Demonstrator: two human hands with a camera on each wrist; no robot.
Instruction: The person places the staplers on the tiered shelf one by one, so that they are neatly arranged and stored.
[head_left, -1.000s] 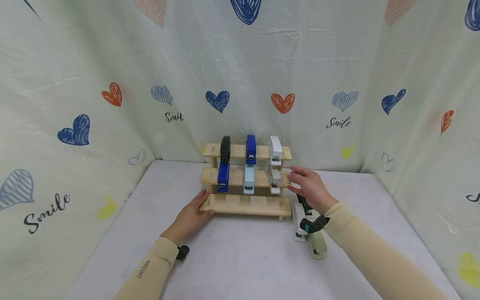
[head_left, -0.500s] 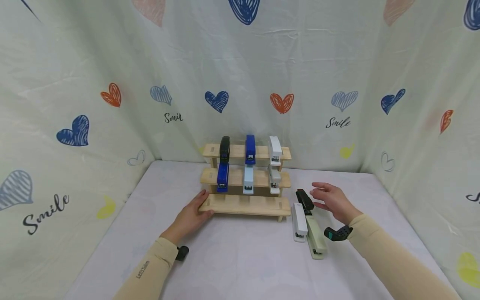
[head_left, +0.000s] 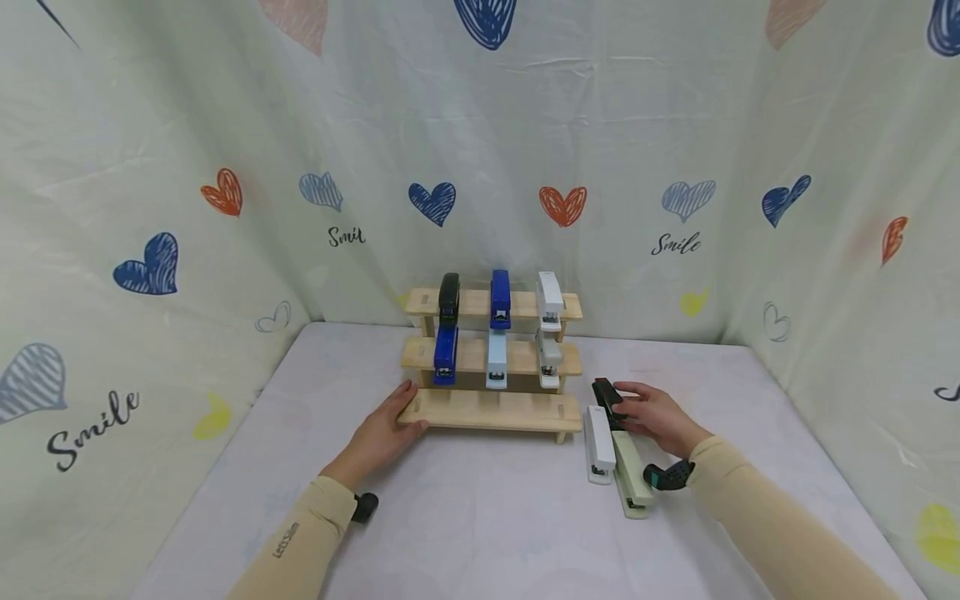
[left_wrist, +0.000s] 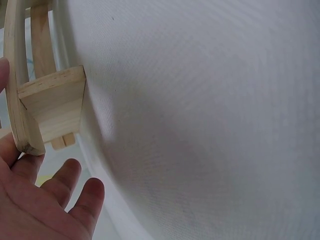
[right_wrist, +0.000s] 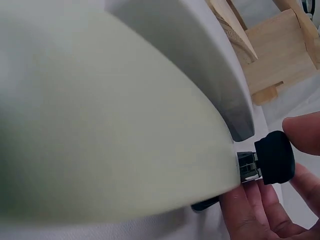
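Note:
With thumb and fingers, my left hand (head_left: 378,437) grips the left end of the bottom board of a three-tier wooden rack (head_left: 487,410); the left wrist view shows its other fingers (left_wrist: 65,180) spread below the board. Right of the rack, my right hand (head_left: 660,419) pinches a black stapler (right_wrist: 274,157) between thumb and fingers. The black stapler lies on the table behind a pale green stapler (head_left: 632,475), which hides part of it in the right wrist view. Beside them lies a white stapler (head_left: 598,442).
On the rack's top tier stand a black stapler (head_left: 448,298), a blue one (head_left: 500,296) and a white one (head_left: 550,293). The middle tier bears a blue stapler (head_left: 446,352), a light blue one (head_left: 497,357) and a grey-white one (head_left: 549,352). A patterned curtain (head_left: 480,242) surrounds the table (head_left: 480,517).
My right hand has come away from the rack's right side, moved right and down, and taken hold of the black stapler on the table. The left hand stays on the rack.

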